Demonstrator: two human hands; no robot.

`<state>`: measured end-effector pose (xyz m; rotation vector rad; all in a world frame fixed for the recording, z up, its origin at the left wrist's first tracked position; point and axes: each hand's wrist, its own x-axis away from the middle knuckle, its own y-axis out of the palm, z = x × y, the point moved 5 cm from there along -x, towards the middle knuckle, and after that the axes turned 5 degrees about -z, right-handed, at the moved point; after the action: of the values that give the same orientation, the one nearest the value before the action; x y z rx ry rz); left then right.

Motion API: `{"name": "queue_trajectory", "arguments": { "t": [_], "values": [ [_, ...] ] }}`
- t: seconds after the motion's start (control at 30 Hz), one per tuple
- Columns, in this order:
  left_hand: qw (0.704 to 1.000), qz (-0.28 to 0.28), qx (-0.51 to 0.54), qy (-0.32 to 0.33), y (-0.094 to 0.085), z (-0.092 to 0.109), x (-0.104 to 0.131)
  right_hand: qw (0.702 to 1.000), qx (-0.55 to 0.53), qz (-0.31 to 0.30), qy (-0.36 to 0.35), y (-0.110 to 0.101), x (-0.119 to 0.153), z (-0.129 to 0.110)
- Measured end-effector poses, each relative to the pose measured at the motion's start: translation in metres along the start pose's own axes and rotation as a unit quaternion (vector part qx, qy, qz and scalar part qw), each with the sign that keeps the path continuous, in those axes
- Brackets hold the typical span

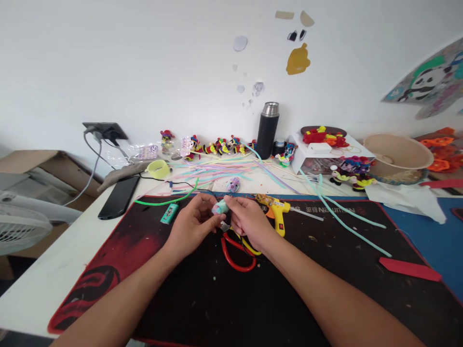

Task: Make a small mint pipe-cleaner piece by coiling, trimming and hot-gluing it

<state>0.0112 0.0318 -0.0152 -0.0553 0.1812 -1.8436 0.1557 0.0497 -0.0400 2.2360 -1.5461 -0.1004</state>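
Note:
Between my two hands, over the middle of the dark desk mat (173, 299), is a small fuzzy roll (220, 207) in mint, pink and white. My left hand (195, 219) has its fingers curled around the near-left side of it. From the other side, the thumb and fingers of my right hand (249, 218) pinch it. Just below the hands lie scissors with red handles (239, 268); their blades are hidden. A yellow glue gun (279, 219) rests right of my right hand. Beyond the hands sits a lavender fuzzy roll (233, 184).
Pastel pipe cleaners (213, 169) are strewn along the back, with mint ones (347, 217) at right. A black thermos (268, 130), small figures (222, 145) and a white stand (300, 156) line the wall. At left are a phone (118, 197) and a fan (21, 221).

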Motion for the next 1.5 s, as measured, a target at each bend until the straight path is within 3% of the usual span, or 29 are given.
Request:
{"name": "queue_trajectory", "arguments": {
  "t": [0.13,0.47,0.7,0.87,1.03,1.27,1.5],
  "values": [
    [0.999,0.026,-0.044,0.013,-0.006,-0.002,-0.001,1.0,0.008,-0.01,-0.004,0.001,0.001,-0.001],
    [0.997,0.03,-0.06,0.03,-0.009,0.003,-0.003,0.998,0.048,-0.03,-0.005,0.003,0.002,0.0],
    [0.997,0.055,-0.044,-0.002,-0.015,0.003,-0.005,0.993,0.116,-0.011,-0.021,-0.003,0.001,-0.006],
    [0.996,0.054,-0.058,-0.036,-0.018,-0.002,-0.009,0.968,0.225,0.015,-0.106,-0.006,0.005,-0.019],
    [0.992,0.04,-0.116,0.0,-0.014,-0.001,-0.008,0.928,0.343,0.02,-0.141,-0.003,0.009,-0.023],
    [0.984,0.004,-0.179,0.014,-0.009,-0.003,-0.006,0.919,0.362,0.031,-0.153,-0.004,0.009,-0.023],
    [0.996,0.01,-0.092,-0.01,-0.009,-0.006,-0.008,0.919,0.359,0.025,-0.162,-0.003,0.01,-0.023]
  ]
}}
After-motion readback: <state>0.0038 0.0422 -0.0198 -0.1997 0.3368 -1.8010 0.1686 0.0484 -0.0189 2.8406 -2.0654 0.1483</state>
